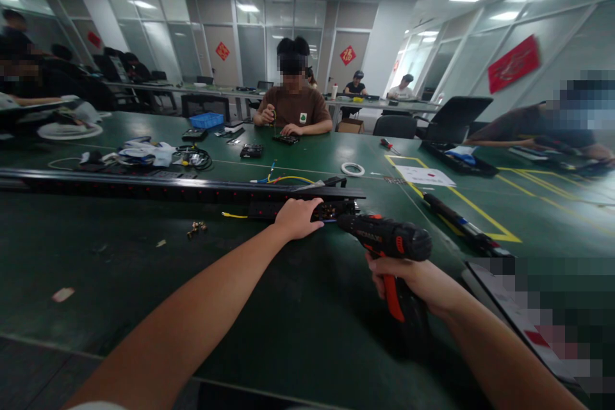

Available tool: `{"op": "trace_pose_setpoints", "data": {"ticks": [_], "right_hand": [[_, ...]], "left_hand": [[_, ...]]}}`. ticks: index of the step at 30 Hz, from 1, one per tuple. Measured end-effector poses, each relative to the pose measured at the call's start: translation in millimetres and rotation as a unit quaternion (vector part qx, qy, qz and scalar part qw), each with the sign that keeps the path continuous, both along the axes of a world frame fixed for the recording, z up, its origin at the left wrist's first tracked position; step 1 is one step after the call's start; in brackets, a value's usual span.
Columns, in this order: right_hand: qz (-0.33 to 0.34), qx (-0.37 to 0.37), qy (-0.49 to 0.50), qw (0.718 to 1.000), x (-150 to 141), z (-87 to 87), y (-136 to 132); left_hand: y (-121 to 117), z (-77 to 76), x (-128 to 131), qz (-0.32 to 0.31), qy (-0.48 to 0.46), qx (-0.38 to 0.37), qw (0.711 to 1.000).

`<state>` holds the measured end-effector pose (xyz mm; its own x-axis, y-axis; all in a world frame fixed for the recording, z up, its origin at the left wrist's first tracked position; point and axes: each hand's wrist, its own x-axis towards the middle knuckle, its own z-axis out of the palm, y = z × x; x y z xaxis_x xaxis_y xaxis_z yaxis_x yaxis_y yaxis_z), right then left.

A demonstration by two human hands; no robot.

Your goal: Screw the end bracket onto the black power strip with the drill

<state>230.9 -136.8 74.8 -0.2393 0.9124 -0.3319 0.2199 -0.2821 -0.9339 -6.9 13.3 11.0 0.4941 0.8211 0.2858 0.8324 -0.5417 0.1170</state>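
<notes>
On the bench (230,307) beside the rail (144,187) sits the block (263,210), L hand (295,218) on it (can't tell if fingers grip), R hand (408,273)'s fingers wrapped round the drill (384,237), nose near block's end, so prob midway imo: innards (331,210) look in, brass bits (196,229) n yellow lead (235,215) end loose.

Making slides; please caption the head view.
Left hand on a black module, right hand gripping a power drill, green table below.

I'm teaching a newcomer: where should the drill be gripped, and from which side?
Likely best by the handle, from the near right side, as the right hand holds it: the handle drops below the body of the drill, and the chuck points left, away from that side.
</notes>
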Motion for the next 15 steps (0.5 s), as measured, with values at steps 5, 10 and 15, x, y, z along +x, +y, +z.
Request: {"op": "trace_pose_setpoints", "data": {"ticks": [5,10,15], "right_hand": [[0.01,0.009,-0.005,1.0,-0.2,0.0,0.9],[0.005,0.008,-0.003,1.0,0.4,-1.2,1.3],[0.006,0.004,-0.005,1.0,-0.3,0.4,1.0]], "left_hand": [[0.1,-0.5,0.5,0.002,0.0,0.005,1.0],[0.4,-0.6,0.4,-0.003,-0.001,0.01,1.0],[0.3,-0.2,0.6,0.0,0.002,0.006,1.0]]}}
